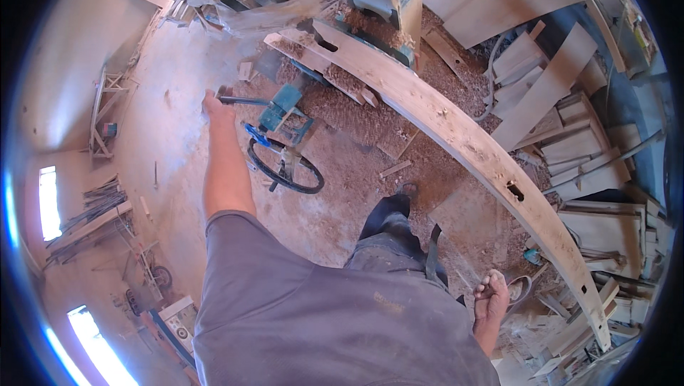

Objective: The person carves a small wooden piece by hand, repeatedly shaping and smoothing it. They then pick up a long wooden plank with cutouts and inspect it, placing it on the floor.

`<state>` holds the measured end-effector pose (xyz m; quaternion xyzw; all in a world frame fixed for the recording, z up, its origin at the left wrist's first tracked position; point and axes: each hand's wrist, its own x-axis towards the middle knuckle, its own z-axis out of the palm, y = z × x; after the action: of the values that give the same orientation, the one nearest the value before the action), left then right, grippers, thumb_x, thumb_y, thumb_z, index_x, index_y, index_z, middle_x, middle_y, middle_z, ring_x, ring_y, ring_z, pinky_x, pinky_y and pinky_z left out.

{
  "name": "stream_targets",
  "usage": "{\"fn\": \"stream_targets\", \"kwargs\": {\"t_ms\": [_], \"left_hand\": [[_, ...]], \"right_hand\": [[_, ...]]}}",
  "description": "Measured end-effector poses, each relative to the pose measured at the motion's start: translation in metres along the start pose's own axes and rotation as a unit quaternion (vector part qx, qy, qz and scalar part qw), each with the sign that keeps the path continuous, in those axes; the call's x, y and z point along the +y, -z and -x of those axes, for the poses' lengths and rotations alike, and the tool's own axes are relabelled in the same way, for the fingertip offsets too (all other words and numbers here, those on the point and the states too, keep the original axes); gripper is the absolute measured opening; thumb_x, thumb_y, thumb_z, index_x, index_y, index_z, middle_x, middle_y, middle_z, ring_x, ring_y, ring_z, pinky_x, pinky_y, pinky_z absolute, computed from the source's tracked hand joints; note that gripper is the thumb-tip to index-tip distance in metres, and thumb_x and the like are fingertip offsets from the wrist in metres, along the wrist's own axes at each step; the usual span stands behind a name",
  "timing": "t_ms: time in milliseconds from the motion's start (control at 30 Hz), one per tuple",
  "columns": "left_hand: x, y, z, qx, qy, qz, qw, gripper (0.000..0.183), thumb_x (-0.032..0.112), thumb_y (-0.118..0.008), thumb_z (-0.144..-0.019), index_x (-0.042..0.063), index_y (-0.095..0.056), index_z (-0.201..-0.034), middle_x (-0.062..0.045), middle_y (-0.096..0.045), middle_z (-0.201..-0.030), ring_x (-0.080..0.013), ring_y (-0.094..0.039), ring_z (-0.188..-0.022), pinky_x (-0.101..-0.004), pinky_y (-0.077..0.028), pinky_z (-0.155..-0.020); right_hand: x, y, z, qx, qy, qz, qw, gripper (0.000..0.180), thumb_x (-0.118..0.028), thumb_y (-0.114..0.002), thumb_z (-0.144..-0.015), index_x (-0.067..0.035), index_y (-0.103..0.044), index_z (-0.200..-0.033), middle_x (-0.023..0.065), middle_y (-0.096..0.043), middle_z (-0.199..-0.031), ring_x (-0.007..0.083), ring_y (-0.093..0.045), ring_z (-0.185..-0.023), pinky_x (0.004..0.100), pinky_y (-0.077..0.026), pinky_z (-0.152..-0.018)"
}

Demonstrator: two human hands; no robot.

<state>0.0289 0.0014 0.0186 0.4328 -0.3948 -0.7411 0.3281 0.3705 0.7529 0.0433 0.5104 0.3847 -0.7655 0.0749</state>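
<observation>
My left hand (216, 106) reaches out to the far left and grips the end of a metal lever (246, 100). The lever runs into a teal machine part (281, 105), below which is a black handwheel (286, 169) with a blue handle (257, 135). My right hand (490, 295) is low on the right, beside my body, with its fingers curled. A thin pale loop (521, 287) shows right beside it; whether the hand holds the loop I cannot tell. Between the machine and the right side stretches a long wooden beam (443, 111) with mortise slots, wood chips lying on it.
Wood shavings (347, 124) cover the floor around the machine. Boards and panels (545, 87) are stacked along the right. A dusty machine body (409, 17) stands beyond the beam. Metal rods (96, 210) and a wooden trestle (104, 113) are at the left wall.
</observation>
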Motion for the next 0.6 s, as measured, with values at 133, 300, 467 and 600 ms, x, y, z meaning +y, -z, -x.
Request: {"fn": "stream_targets", "kwargs": {"t_ms": [133, 300, 467, 600], "left_hand": [[-0.009, 0.010, -0.031, 0.001, -0.012, -0.011, 1.000, 0.020, 0.020, -0.047, -0.101, 0.005, -0.049, -0.088, -0.008, -0.054, -0.066, -0.0248, -0.054, -0.058, -0.0470, -0.051, -0.061], [-0.025, -0.004, -0.015, -0.070, -0.073, -0.069, 0.992, 0.026, 0.014, -0.052, -0.097, 0.009, -0.042, -0.074, -0.002, -0.037, -0.055, -0.0182, -0.037, -0.045, -0.0373, -0.041, -0.047], [-0.035, -0.016, -0.013, 0.078, -0.093, -0.084, 0.989, 0.026, 0.013, -0.053, -0.093, 0.011, -0.039, -0.070, -0.003, -0.035, -0.056, -0.0185, -0.036, -0.043, -0.0354, -0.033, -0.040], [-0.044, -0.030, -0.003, 0.154, -0.116, -0.096, 0.977, 0.024, 0.010, -0.051, -0.090, 0.010, -0.038, -0.069, -0.006, -0.038, -0.057, -0.0204, -0.040, -0.044, -0.0368, -0.033, -0.039]], "right_hand": [[-0.018, -0.012, -0.012, -0.018, 0.017, 0.019, 1.000, 0.016, -0.012, -0.062, -0.091, -0.008, -0.059, -0.106, 0.0033, -0.060, -0.076, 0.0171, -0.057, -0.062, 0.0290, -0.044, -0.051], [-0.038, -0.022, -0.014, 0.009, 0.034, 0.030, 0.999, 0.015, -0.013, -0.060, -0.092, -0.009, -0.059, -0.106, 0.0033, -0.061, -0.076, 0.0162, -0.057, -0.061, 0.0271, -0.045, -0.050], [-0.056, -0.033, 0.000, 0.074, 0.113, 0.063, 0.989, 0.012, -0.013, -0.058, -0.093, -0.005, -0.060, -0.102, 0.0046, -0.060, -0.073, 0.0162, -0.057, -0.056, 0.0266, -0.045, -0.046], [-0.044, -0.062, 0.005, 0.082, 0.124, 0.045, 0.988, 0.011, -0.012, -0.059, -0.093, -0.004, -0.061, -0.101, 0.0058, -0.062, -0.074, 0.0157, -0.059, -0.055, 0.0259, -0.045, -0.046]]}}
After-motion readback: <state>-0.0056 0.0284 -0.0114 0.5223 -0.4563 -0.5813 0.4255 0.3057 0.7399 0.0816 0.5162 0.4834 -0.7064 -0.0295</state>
